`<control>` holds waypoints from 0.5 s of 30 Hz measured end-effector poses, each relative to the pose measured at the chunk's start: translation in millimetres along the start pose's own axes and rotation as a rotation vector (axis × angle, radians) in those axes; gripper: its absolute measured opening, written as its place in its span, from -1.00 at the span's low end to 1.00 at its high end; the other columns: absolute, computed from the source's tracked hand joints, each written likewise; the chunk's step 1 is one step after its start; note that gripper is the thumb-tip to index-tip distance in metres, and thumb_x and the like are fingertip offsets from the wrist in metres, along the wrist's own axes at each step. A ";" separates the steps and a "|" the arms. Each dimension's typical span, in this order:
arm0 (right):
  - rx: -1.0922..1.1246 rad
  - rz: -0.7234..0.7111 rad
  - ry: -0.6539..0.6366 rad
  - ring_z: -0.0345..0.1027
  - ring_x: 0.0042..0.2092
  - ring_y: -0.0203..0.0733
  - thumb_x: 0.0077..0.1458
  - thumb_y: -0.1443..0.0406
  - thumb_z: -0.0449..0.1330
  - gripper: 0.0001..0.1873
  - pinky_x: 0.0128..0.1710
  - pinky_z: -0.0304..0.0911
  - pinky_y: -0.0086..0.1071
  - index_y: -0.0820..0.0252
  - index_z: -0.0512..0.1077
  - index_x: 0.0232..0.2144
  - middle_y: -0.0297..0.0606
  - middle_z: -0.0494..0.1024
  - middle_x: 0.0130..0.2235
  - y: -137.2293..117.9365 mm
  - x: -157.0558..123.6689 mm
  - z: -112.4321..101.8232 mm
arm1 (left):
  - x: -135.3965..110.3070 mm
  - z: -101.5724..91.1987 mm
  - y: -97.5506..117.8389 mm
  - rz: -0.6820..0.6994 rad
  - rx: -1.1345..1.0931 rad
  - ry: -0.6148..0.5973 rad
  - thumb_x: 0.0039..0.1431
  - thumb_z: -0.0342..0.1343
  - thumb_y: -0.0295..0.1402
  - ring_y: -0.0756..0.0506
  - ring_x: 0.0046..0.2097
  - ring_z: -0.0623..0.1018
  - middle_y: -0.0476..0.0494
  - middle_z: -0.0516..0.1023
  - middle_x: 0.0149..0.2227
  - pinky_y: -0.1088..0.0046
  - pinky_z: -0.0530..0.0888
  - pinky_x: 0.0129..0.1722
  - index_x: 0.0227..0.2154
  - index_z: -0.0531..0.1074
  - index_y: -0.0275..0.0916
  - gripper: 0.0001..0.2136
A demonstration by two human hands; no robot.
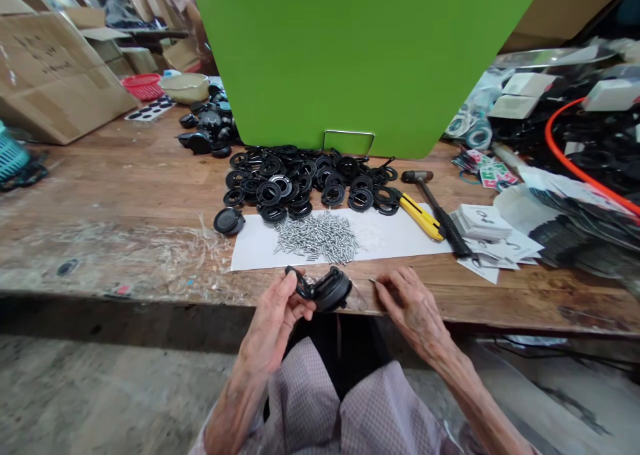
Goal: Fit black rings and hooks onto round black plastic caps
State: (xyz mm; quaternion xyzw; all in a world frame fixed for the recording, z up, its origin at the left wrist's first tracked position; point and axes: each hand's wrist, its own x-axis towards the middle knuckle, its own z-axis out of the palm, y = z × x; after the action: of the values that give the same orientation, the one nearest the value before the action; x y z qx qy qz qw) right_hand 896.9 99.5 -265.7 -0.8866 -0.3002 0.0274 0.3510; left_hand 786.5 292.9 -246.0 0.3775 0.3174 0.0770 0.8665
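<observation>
Left hand (273, 315) curls around a black plastic fitting (327, 290) while right hand (407, 305) pinches a slim metal pin (373, 280).

- Head camera: worn on the person's head, above the near edge of the wooden workbench (125, 202)
- Facing: forward and down
- Nearness: close over the left hand (273, 325) and right hand (413, 305)

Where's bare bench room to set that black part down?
Bare wood: left of the white paper and black rings, and along the front edge past the right hand. Crowded: the rings, and rightward around the hammer and cards.
</observation>
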 end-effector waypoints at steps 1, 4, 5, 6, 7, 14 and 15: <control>0.056 0.031 -0.013 0.29 -0.32 -0.22 0.16 0.27 0.06 -0.87 -0.29 0.23 -0.33 0.16 0.36 -0.40 -0.29 0.42 -0.38 -4.4 0.3 -3.5 | -0.3 0.9 0.4 -0.002 0.011 0.003 0.00 0.27 -0.14 0.07 -0.48 0.46 -0.02 0.47 -0.42 0.59 0.41 -0.54 -0.28 0.46 -0.33 -0.65; 0.260 0.120 -0.048 0.29 -0.40 -0.30 0.16 0.22 0.11 -0.85 -0.37 0.20 -0.40 0.16 0.39 -0.39 -0.36 0.42 -0.43 -21.9 2.8 -10.7 | -1.0 3.3 1.4 0.003 0.059 0.028 -0.03 0.28 -0.12 0.06 -0.49 0.47 -0.02 0.48 -0.44 0.60 0.41 -0.55 -0.26 0.44 -0.34 -0.60; 0.309 0.126 -0.057 0.29 -0.41 -0.31 0.16 0.21 0.12 -0.84 -0.38 0.20 -0.41 0.16 0.39 -0.40 -0.37 0.43 -0.44 -27.8 4.0 -11.5 | -1.1 4.0 1.4 0.006 0.078 0.041 -0.05 0.29 -0.11 0.06 -0.49 0.47 -0.01 0.48 -0.44 0.60 0.41 -0.55 -0.24 0.44 -0.34 -0.59; 0.342 0.124 -0.065 0.30 -0.41 -0.32 0.15 0.21 0.13 -0.83 -0.38 0.20 -0.41 0.16 0.40 -0.41 -0.37 0.43 -0.45 -33.1 5.3 -11.5 | -1.2 4.7 1.2 0.009 0.097 0.054 -0.06 0.29 -0.11 0.06 -0.49 0.48 -0.01 0.48 -0.45 0.60 0.41 -0.55 -0.23 0.43 -0.34 -0.58; 0.365 0.119 -0.073 0.30 -0.41 -0.32 0.15 0.21 0.13 -0.83 -0.38 0.20 -0.42 0.17 0.40 -0.41 -0.37 0.44 -0.45 -37.4 6.5 -10.9 | -1.2 5.2 0.8 0.013 0.114 0.067 -0.06 0.30 -0.11 0.06 -0.49 0.48 0.00 0.47 -0.45 0.60 0.41 -0.55 -0.22 0.42 -0.34 -0.57; 0.380 0.094 -0.083 0.31 -0.42 -0.32 0.15 0.24 0.13 -0.85 -0.39 0.21 -0.42 0.17 0.42 -0.42 -0.36 0.46 -0.45 -45.7 10.5 -1.1 | -1.3 4.7 -6.7 0.083 0.216 0.098 -0.03 0.29 -0.17 0.08 -0.49 0.48 0.02 0.50 -0.41 0.61 0.42 -0.51 -0.16 0.39 -0.30 -0.58; 0.370 0.083 -0.078 0.31 -0.42 -0.32 0.15 0.25 0.13 -0.85 -0.39 0.20 -0.42 0.17 0.42 -0.43 -0.36 0.46 -0.45 -45.5 10.7 0.2 | -1.7 4.2 -7.7 0.093 0.228 0.099 -0.02 0.28 -0.18 0.08 -0.48 0.49 0.01 0.50 -0.39 0.61 0.43 -0.50 -0.15 0.39 -0.29 -0.58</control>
State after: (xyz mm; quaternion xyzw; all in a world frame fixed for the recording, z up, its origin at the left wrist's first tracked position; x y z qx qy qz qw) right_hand 882.2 131.6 -235.1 -0.8167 -0.2664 0.1308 0.4949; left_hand 786.9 284.3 -248.5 0.4838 0.3486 0.0992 0.7966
